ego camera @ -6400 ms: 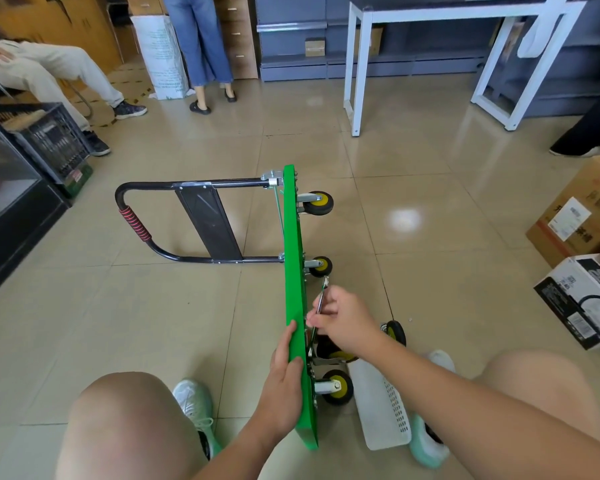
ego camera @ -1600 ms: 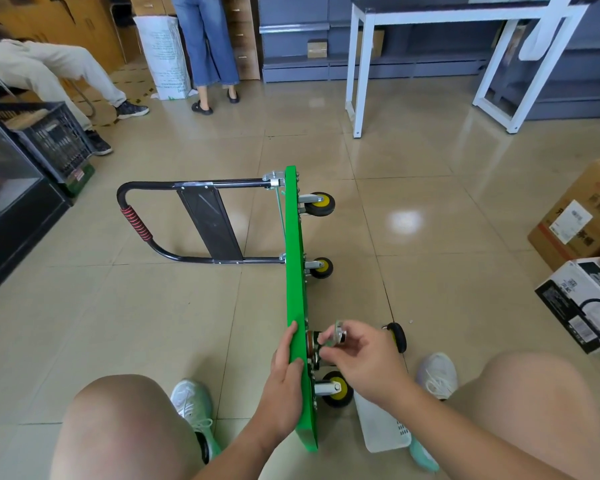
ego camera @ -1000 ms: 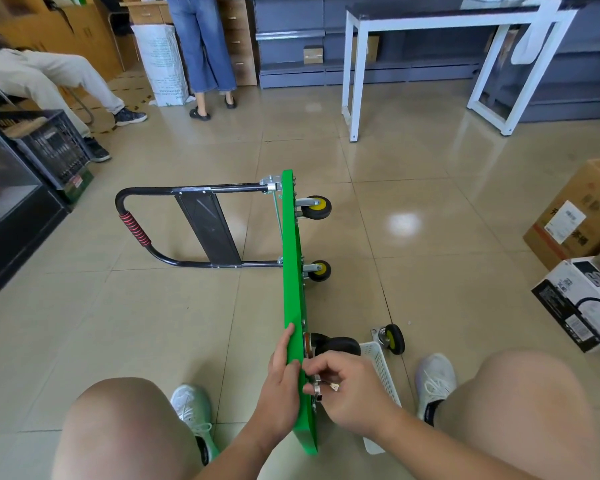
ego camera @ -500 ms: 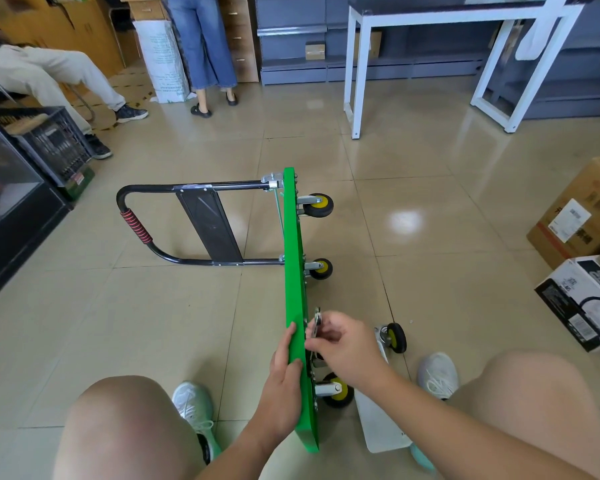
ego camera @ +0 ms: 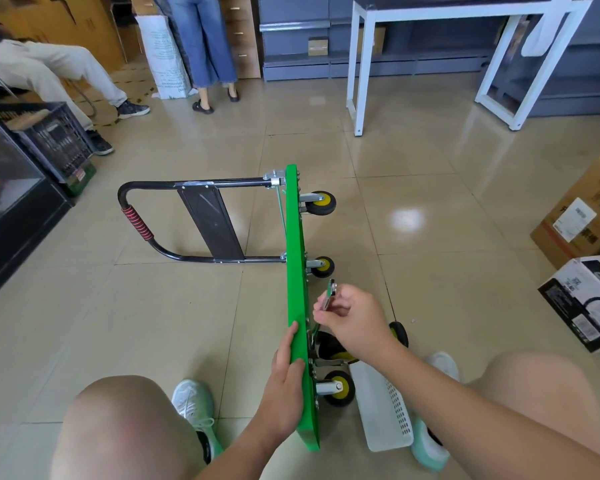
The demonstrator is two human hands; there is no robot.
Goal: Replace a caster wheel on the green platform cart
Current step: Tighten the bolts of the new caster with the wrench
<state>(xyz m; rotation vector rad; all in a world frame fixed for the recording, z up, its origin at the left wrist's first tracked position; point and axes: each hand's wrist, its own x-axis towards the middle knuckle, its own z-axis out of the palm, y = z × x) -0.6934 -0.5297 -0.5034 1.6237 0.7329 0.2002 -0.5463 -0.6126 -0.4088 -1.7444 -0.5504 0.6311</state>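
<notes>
The green platform cart [ego camera: 297,271] stands on its long edge on the tile floor, its black folded handle [ego camera: 174,220] lying to the left. Yellow-hubbed caster wheels stick out to the right: two far ones [ego camera: 321,202] and a near one [ego camera: 338,388]. My left hand [ego camera: 286,379] grips the near top edge of the deck. My right hand [ego camera: 352,323] holds a small metal wrench [ego camera: 329,294] against the underside, over a black caster [ego camera: 331,348] that it partly hides. A loose caster wheel [ego camera: 399,334] lies on the floor behind that hand.
A white perforated tray [ego camera: 383,407] lies on the floor by my right foot. Cardboard boxes [ego camera: 582,220] sit at the right. A white table frame [ego camera: 361,71] stands beyond. A black crate [ego camera: 52,136] and a glass cabinet are left; two people are at the back left.
My right hand has swung the wrench from low beside the near caster back up the deck, its free end now pointing away from me. My left hand has kept its grip.
</notes>
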